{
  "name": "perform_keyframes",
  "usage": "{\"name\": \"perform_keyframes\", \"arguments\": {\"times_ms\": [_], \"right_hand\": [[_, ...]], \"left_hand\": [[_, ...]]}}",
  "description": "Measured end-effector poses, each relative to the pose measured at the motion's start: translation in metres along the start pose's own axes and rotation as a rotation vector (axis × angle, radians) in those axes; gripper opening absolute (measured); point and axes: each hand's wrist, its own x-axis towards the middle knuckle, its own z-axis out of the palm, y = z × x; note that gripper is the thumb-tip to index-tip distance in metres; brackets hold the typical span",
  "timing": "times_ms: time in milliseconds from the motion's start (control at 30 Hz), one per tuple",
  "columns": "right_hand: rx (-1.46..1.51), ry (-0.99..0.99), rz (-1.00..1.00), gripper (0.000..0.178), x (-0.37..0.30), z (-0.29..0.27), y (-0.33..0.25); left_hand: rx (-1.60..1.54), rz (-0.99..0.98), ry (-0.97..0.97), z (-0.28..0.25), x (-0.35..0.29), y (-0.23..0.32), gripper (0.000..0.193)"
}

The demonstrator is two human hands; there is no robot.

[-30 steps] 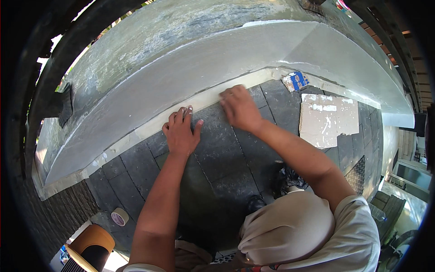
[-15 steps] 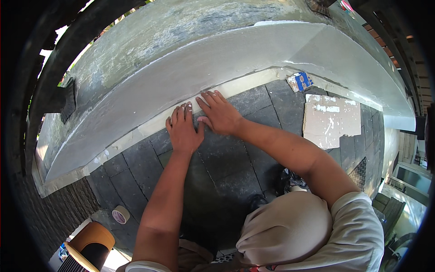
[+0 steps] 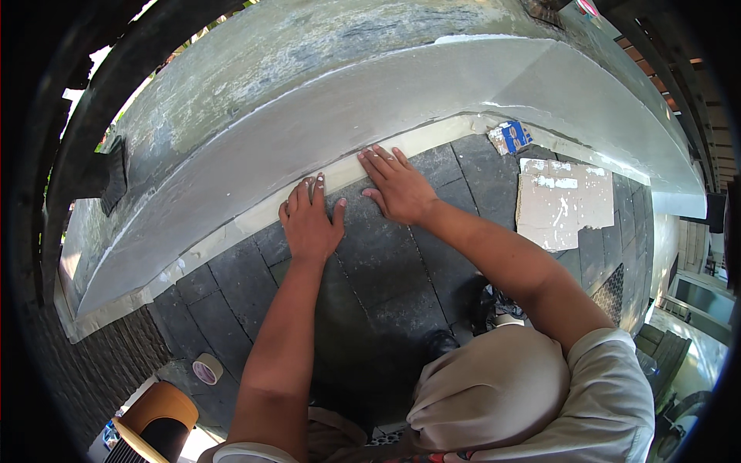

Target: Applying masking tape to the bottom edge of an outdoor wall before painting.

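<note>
A strip of cream masking tape [image 3: 258, 219] runs along the foot of the grey wall [image 3: 309, 131], where it meets dark floor tiles. My left hand [image 3: 310, 220] rests with its fingertips on the strip, fingers extended and thumb apart. Farther right along the same strip, my right hand [image 3: 397, 185] lies flat, its fingers stretched over the tape and its thumb out toward the tiles. White specks show on the left fingertips. Neither hand holds anything.
A roll of masking tape [image 3: 208, 369] lies on the tiles at lower left. White-smeared cardboard [image 3: 567, 202] and a small blue-and-white piece of packaging [image 3: 511, 137] lie at right. Near my right knee is a black plastic bag [image 3: 492, 307]. An orange-brown curved object [image 3: 162, 409] stands at lower left.
My right hand has slid to the right along the tape, away from my left hand, widening the gap between them. The left hand has stayed in nearly the same place.
</note>
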Motion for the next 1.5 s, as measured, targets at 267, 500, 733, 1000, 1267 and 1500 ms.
{"name": "perform_keyframes", "arguments": {"times_ms": [267, 500, 733, 1000, 1267, 1500], "right_hand": [[-0.004, 0.031, 0.070, 0.060, -0.006, -0.007, 0.017], [0.019, 0.051, 0.136, 0.056, -0.011, -0.012, 0.031], [-0.069, 0.012, 0.207, 0.060, -0.027, -0.023, 0.052], [-0.073, 0.029, 0.251, 0.061, -0.035, -0.023, 0.070], [0.126, 0.213, 0.302, 0.055, -0.045, -0.029, 0.094], [-0.115, 0.459, 0.873, 0.057, -0.049, -0.057, 0.128]], "left_hand": [[-0.013, 0.000, -0.005, -0.003, 0.002, -0.003, 0.058], [-0.024, -0.024, 0.005, -0.003, 0.001, -0.011, 0.057], [0.022, -0.041, 0.031, -0.002, -0.013, -0.034, 0.057], [0.042, -0.088, 0.034, -0.005, -0.029, -0.061, 0.058], [-0.024, -0.133, 0.016, -0.002, -0.034, -0.058, 0.057], [0.015, -0.155, 0.031, 0.009, -0.033, -0.055, 0.057]]}}
